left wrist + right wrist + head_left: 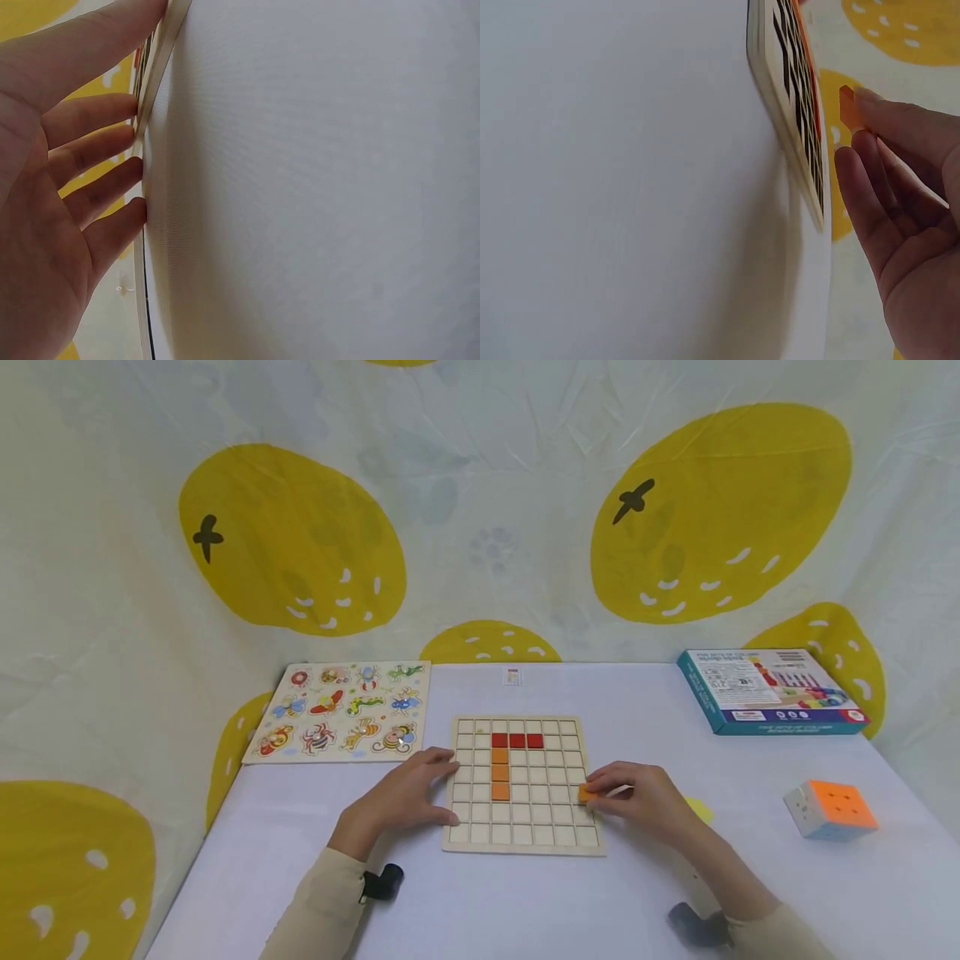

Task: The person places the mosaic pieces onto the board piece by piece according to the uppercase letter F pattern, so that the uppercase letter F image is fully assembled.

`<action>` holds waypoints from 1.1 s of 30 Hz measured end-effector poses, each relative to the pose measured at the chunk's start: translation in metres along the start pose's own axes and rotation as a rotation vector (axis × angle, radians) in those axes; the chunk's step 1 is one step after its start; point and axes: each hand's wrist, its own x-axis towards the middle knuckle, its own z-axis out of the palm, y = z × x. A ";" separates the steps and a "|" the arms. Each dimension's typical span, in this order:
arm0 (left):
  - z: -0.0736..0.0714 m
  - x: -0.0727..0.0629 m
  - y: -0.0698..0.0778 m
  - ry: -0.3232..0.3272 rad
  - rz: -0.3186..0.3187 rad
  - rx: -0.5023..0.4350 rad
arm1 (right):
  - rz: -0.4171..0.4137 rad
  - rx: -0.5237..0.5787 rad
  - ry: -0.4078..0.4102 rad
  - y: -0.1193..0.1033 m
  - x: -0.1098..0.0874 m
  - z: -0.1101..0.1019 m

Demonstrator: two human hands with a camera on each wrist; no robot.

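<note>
A wooden grid board lies flat in front of me in the head view. Three red tiles fill a short row near its top, and three orange tiles run down in a column below the leftmost red one. My left hand rests at the board's left edge, thumb and fingers spread apart. Over the right edge, my right hand pinches another orange tile between thumb and fingertips; the right wrist view shows it raised off the board.
A wooden insect puzzle lies at the back left. At the back right is a teal game box, with an orange-topped puzzle cube nearer to me. Something yellow shows behind my right wrist. A small printed card lies at the far edge.
</note>
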 end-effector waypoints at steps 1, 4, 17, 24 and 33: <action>0.000 0.000 0.000 0.001 0.001 -0.002 | 0.004 0.012 -0.015 -0.003 0.004 0.005; -0.002 0.000 0.001 0.006 0.007 0.001 | 0.004 0.059 -0.063 -0.012 0.015 0.019; -0.001 0.001 -0.001 -0.003 -0.002 0.002 | -0.102 0.185 -0.142 -0.042 0.036 0.065; 0.000 0.002 -0.001 -0.002 -0.006 -0.006 | -0.112 0.129 -0.163 -0.048 0.041 0.075; 0.000 0.002 -0.003 0.002 0.004 -0.013 | -0.121 0.074 -0.176 -0.051 0.042 0.080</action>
